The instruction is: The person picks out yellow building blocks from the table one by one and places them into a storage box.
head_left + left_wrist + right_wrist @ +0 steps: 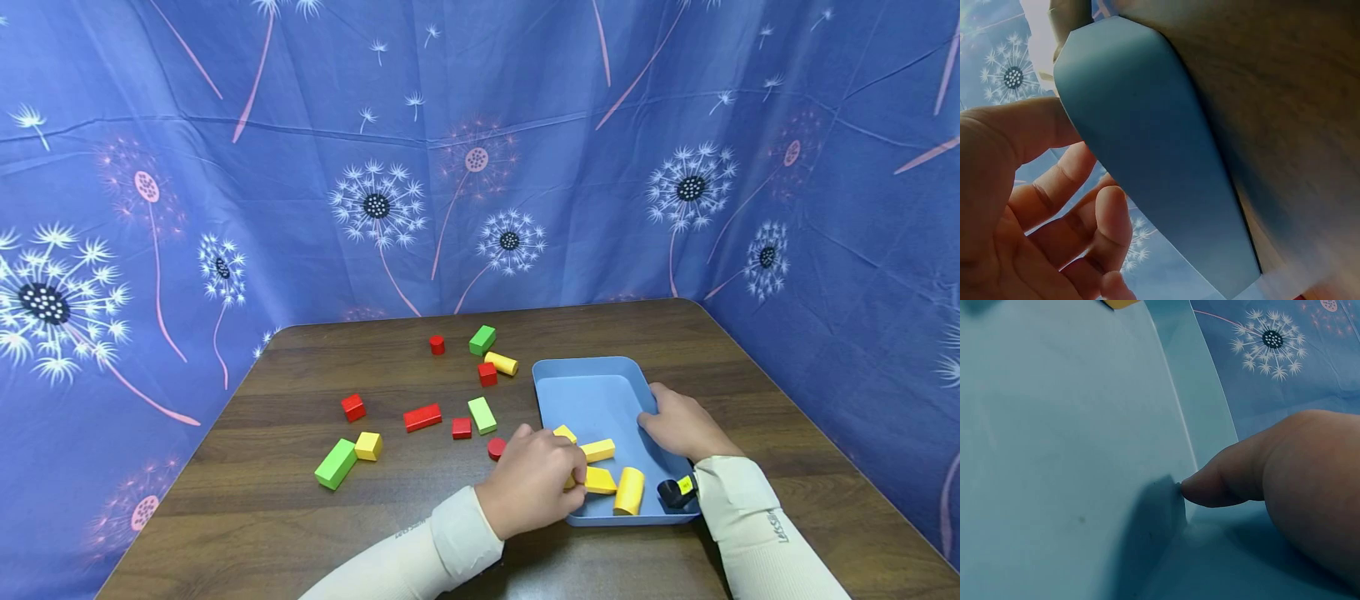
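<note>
A blue tray (592,392) sits on the right part of the table, with several yellow blocks at its near end. My right hand (686,423) grips the tray's right wall, its thumb (1222,478) pressed against the inner side. Over the near left edge reaches my left hand (534,482), fingers bent down among the yellow blocks. Close by those fingers are a yellow wedge-like block (600,481) and a yellow cylinder (629,491). The tray's outer wall (1147,125) hides the left thumb and index tips in the left wrist view; I cannot tell whether they pinch a block.
Left of the tray lie several red blocks, such as a red bar (422,417), and green blocks, including a long one (336,464) beside a yellow cube (368,446). Another yellow cylinder (501,363) lies farther back. A blue dandelion-print curtain (450,167) hangs around the table.
</note>
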{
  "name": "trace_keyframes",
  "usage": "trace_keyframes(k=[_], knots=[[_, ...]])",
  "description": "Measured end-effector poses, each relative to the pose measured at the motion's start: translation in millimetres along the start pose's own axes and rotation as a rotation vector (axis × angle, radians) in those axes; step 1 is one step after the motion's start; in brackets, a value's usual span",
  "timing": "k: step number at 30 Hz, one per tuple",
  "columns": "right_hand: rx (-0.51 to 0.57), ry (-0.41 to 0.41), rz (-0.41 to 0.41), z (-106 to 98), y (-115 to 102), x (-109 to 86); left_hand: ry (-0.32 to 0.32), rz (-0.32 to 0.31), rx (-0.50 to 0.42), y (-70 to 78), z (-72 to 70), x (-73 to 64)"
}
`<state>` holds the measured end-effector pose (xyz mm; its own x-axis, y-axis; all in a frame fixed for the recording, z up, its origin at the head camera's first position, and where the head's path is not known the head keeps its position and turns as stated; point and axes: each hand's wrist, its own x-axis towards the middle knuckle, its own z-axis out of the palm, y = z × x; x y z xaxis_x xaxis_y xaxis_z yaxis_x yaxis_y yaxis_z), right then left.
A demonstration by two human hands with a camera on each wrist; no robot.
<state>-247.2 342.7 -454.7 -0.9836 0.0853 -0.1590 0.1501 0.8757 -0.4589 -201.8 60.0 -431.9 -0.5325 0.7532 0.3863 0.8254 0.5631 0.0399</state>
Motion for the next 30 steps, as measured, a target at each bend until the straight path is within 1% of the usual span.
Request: trace_keyframes(k=[10, 21, 30], knots=[[0.004, -0.004, 0.004, 0.1, 0.9, 0.0, -0.035, -0.012, -0.018, 2.1, 5.2, 0.6], [-0.001, -0.001, 0.003, 0.7, 2.1, 1.8, -0.009, -0.013, -0.007, 3.7, 6.2, -1.4], [0.012, -0.018, 0.021, 0.2, 2.9, 2.9, -0.021, -0.019, -0.015, 4.8, 6.6, -1.2]])
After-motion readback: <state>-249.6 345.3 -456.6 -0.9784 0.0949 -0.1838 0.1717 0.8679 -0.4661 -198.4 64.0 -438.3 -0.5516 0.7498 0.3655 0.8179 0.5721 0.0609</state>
